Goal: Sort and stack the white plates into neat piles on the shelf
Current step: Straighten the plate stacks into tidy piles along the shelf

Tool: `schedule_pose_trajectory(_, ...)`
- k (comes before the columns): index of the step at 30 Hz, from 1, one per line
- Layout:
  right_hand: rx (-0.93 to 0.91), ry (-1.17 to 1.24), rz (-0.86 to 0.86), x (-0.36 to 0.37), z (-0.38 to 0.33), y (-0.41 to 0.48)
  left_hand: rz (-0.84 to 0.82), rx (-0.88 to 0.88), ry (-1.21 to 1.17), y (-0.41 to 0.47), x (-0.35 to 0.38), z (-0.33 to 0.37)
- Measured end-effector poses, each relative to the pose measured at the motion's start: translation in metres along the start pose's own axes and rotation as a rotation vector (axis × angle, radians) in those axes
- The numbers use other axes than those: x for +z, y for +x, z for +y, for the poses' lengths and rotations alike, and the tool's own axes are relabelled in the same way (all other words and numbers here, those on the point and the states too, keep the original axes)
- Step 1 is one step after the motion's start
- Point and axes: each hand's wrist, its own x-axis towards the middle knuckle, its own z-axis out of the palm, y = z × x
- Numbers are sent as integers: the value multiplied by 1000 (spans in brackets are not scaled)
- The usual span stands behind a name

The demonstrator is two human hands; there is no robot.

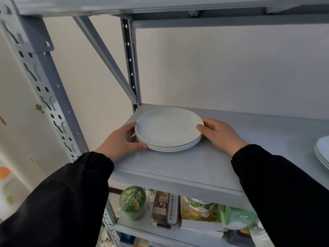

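I'm on the grey shelf [204, 166] now. A pile of white plates [167, 129] sits on its left part, and I count four rims, fairly flush. At the far right, well apart, a second pile [323, 152] is cut off by the frame, showing three rims, maybe more. With two piles built, I judge only squaring-up remains. My left hand [121, 141] curls round the four-plate pile's left rim. My right hand [220, 134] clasps its right rim, thumb on top.
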Motion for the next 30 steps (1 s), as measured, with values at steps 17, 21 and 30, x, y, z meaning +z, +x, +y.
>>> schedule_pose_trajectory(17,127,-138,-160,-19,5,-46,-40,70,340,-5,30,19)
schedule_pose_trajectory(21,150,-194,-131,-26,12,-54,-23,118,333,-9,52,30)
schedule_pose_trajectory(30,151,-159,-99,-54,25,-82,-86,90,350,-3,79,36)
